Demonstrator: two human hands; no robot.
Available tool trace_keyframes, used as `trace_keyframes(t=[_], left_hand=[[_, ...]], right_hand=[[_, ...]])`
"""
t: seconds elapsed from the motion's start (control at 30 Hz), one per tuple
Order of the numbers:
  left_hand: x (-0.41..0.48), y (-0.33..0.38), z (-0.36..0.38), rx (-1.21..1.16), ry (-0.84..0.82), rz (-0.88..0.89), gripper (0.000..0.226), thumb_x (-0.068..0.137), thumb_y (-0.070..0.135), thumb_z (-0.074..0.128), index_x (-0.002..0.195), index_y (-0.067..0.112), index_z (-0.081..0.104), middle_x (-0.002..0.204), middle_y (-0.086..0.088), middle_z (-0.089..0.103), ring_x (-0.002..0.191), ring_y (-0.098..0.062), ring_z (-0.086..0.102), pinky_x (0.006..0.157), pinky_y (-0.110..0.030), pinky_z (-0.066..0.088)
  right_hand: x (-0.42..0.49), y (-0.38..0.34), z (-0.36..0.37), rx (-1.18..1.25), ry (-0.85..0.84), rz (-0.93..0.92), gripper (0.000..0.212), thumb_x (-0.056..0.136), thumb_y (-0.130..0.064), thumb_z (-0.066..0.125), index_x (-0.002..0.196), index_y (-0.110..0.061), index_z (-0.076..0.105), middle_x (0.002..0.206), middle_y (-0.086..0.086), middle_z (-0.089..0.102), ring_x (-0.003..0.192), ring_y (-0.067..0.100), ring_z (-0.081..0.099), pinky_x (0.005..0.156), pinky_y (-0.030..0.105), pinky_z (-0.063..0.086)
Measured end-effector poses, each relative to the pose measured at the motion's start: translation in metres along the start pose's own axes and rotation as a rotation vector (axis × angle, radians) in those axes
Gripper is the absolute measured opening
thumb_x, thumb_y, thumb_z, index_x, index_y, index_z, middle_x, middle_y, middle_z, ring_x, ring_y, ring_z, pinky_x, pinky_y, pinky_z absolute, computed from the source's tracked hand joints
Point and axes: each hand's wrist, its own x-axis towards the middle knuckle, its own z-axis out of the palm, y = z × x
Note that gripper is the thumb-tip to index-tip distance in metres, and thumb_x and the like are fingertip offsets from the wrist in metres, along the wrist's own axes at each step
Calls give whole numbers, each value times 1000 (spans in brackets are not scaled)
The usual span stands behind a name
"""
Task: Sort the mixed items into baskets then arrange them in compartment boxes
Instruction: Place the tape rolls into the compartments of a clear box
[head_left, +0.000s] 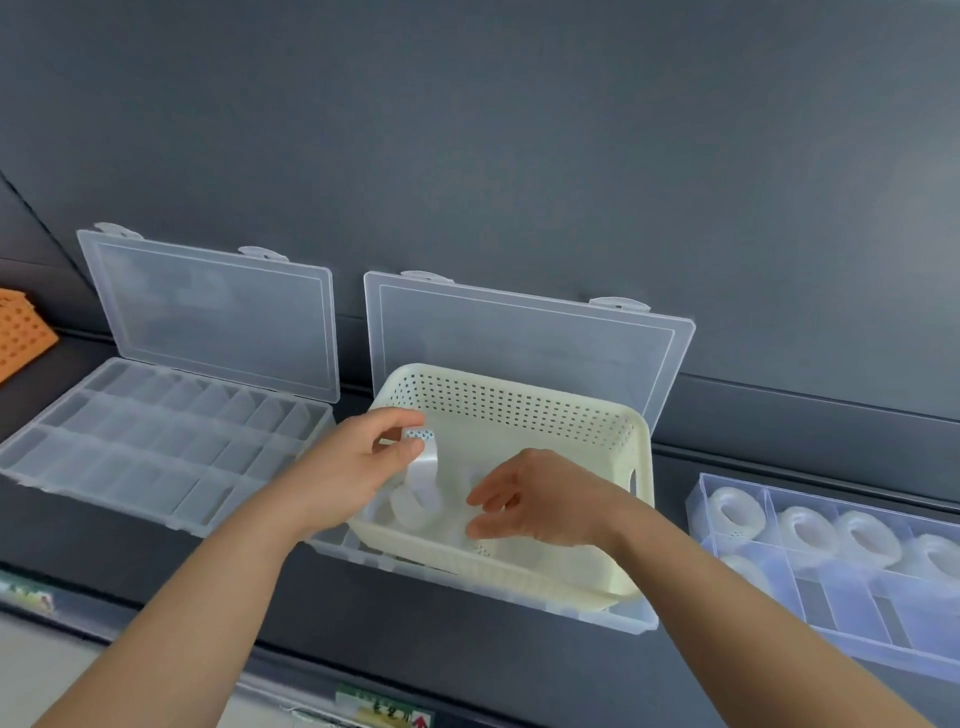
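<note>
Arranging step, we judge: cream basket (519, 387) on middle compartment box (519, 338); left hand (353, 462) pinches tape roll (425, 465) at basket's left rim; right hand (545, 499) slack-fingered inside, gripping nothing. Next: seat roll in right box (698, 499).

Here's the cream basket (519, 410), its walls peppered with a neat grid of small dark holes. The tape roll (423, 467) I'm pinching is milky white, its end tab (420, 434) white with tiny blue-green dots. The left compartment box (156, 447) is frosted clear. The right box (841, 597) is clear with a bluish tint, with white rolls (810, 530) inside. The orange basket (23, 332) is holed too. The wall (519, 156) is dark grey.
</note>
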Motion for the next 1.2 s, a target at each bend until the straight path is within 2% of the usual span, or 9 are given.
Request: trace_keyframes(t=[0.23, 0.4, 0.53, 0.63, 0.7, 0.8, 0.9, 1.03, 1.2], left_hand=[[2, -3, 5, -235, 0, 9, 30, 101, 27, 44, 127, 35, 56, 126, 13, 55, 111, -7, 59, 99, -30, 47], [18, 18, 8, -550, 68, -111, 29, 97, 20, 44, 88, 15, 70, 106, -5, 58, 92, -23, 59, 80, -43, 58], [36, 27, 21, 7, -52, -39, 34, 79, 49, 70, 88, 16, 65, 71, 10, 56, 63, -10, 55, 61, -26, 51], [44, 29, 36, 570, -139, 106, 54, 68, 47, 79, 116, 32, 61, 113, 18, 59, 103, -7, 57, 81, -25, 47], [45, 31, 42, 759, -166, 158, 63, 71, 45, 77, 128, 33, 54, 126, 18, 55, 109, -8, 53, 76, -21, 43], [47, 34, 43, 710, -177, 117, 53, 72, 42, 76, 121, 30, 60, 119, 15, 58, 94, -10, 59, 56, -19, 50], [41, 41, 45, 704, -82, 144, 37, 73, 45, 73, 104, 27, 65, 106, 10, 63, 87, -13, 61, 65, -29, 51], [25, 60, 58, 317, 54, 192, 33, 72, 47, 77, 100, 40, 61, 99, 26, 61, 94, 1, 56, 74, -23, 44], [4, 96, 109, 16, 10, 252, 33, 71, 45, 78, 101, 37, 68, 99, 25, 67, 97, 4, 60, 80, -24, 48]], right_hand=[[11, -7, 9, -106, 110, 55, 22, 75, -38, 73, 95, -29, 71, 95, -14, 61, 81, 7, 61, 78, 27, 54], [0, 6, -13, 171, 228, 114, 10, 75, -21, 77, 84, -24, 72, 84, -7, 71, 73, 7, 67, 66, 23, 56], [-21, 23, -37, 308, 406, 172, 9, 75, -17, 78, 82, -18, 73, 80, 1, 74, 72, 26, 69, 74, 37, 59], [-33, 28, -45, 352, 465, 173, 9, 77, -17, 77, 85, -16, 71, 80, 3, 74, 74, 25, 71, 74, 34, 60], [-40, 30, -47, 377, 499, 165, 10, 79, -16, 76, 86, -15, 70, 80, 2, 74, 66, 16, 70, 67, 23, 59], [-50, 34, -50, 388, 566, 169, 9, 79, -17, 76, 87, -14, 71, 80, 1, 74, 59, 10, 68, 63, 17, 57], [-70, 44, -56, 431, 652, 176, 7, 81, -15, 74, 88, -13, 72, 79, 3, 74, 65, 14, 71, 64, 19, 58], [-111, 72, -71, 437, 747, 226, 3, 83, -14, 71, 82, -15, 74, 72, 1, 74, 55, 4, 63, 52, 14, 43], [-155, 125, -75, 318, 798, 312, 5, 81, -18, 73, 77, -19, 75, 67, -4, 72, 56, 9, 62, 47, 15, 42]])
